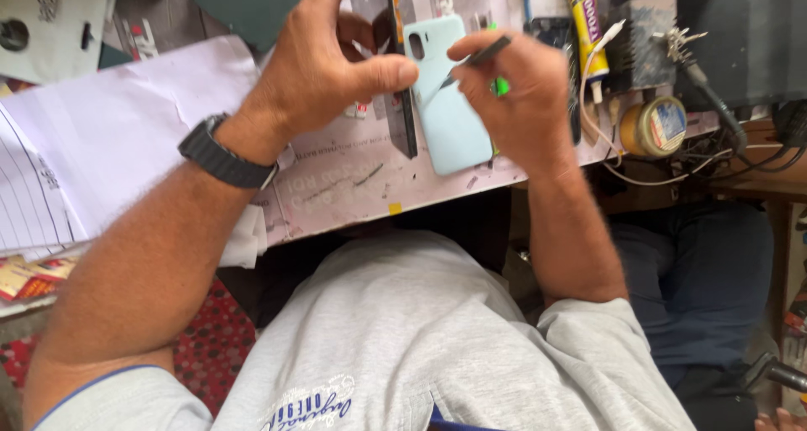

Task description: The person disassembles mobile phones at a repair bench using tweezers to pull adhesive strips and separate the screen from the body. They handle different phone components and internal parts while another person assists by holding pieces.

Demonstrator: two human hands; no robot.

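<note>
Nearest the camera, both forearms reach out over a grey shirt [403,338] towards the tabletop [336,187]. The left hand [324,69], a black watch [223,155] on its wrist, is closed around a thin dark phone [402,103] held on edge, thumb pressing its side; the phone's long axis runs away from the body. Just right of it lies a pale blue phone cover [450,111], tilted slightly, its camera hole at the far end. The right hand [521,90] rests over the cover's right edge, pinching a slim metal tool [475,59] whose tip points left towards the phone. Farther off stand a glue tube [584,15] and a round tin [654,126].
</note>
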